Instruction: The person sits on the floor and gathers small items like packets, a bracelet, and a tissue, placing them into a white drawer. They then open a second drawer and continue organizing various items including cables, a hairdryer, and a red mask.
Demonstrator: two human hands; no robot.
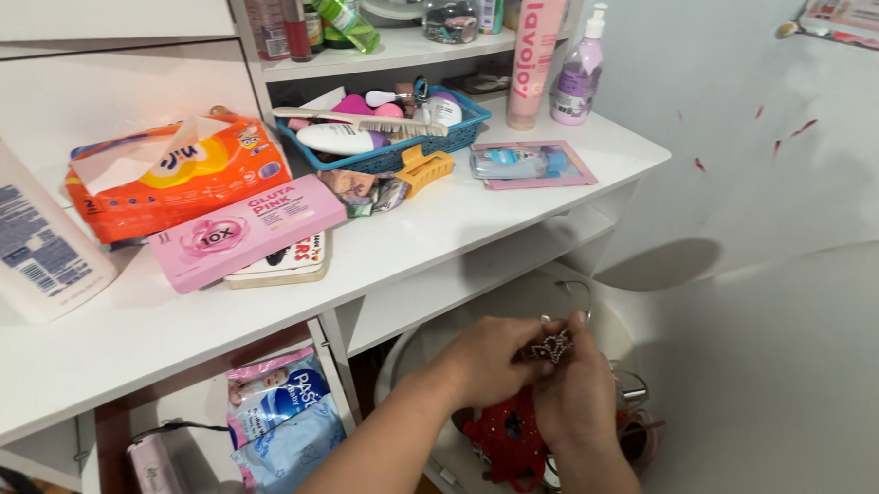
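Your left hand point(487, 357) and right hand point(576, 393) meet in the lower centre of the frame, below the edge of the white bench point(381, 259). Between them you pinch a small hair ornament point(550, 347): dark metal, studded with pale glittering stones, irregular in outline. Fingers of both hands are pressed together on it, the left from the left side, the right from beneath and behind. Its exact shape is too small to tell.

Directly under your hands lies a red lacy item point(505, 439), partly hidden by your right wrist, inside a round white tub point(414, 350) on the floor.

On the bench, upper centre, stands a blue basket point(397, 153) holding a comb point(357, 119) and small bottles. A yellow hair claw point(422, 170) lies just in front of it. To the right is a flat pink packet point(534, 164), with a tall pink tube point(538, 54) and a lilac pump bottle point(580, 76) behind. At left, a pink box point(249, 232) rests against an orange tissue pack point(174, 173); a large white bottle point(25, 242) lies at the far left edge. Wet-wipe packs point(280, 418) sit on the lower shelf.
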